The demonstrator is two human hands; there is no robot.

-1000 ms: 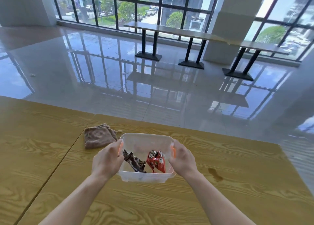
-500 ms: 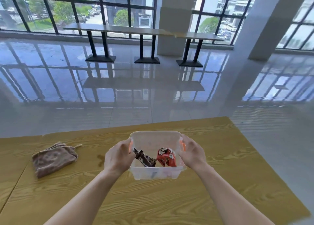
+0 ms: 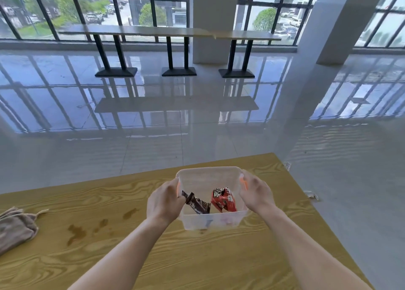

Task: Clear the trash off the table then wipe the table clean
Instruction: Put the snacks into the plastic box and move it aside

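I hold a clear plastic bin (image 3: 209, 175) with orange side handles just above the wooden table (image 3: 219, 257). My left hand (image 3: 164, 200) grips its left side and my right hand (image 3: 256, 193) grips its right side. Inside lie a dark brown wrapper (image 3: 197, 204) and a red snack packet (image 3: 224, 200). A brownish cloth (image 3: 15, 228) lies crumpled at the table's left edge of view. Brown spill stains (image 3: 76, 232) mark the wood between the cloth and the bin.
The table's right edge and far corner (image 3: 276, 158) are close to the bin. Two small scraps (image 3: 311, 194) lie on the glossy tiled floor beside that edge. A long counter on black legs (image 3: 171, 33) and a white pillar stand by the far windows.
My view has swung to the right with the bin carried toward the table's right end. The cloth now sits far to the left, and the brown stains have come into sight.
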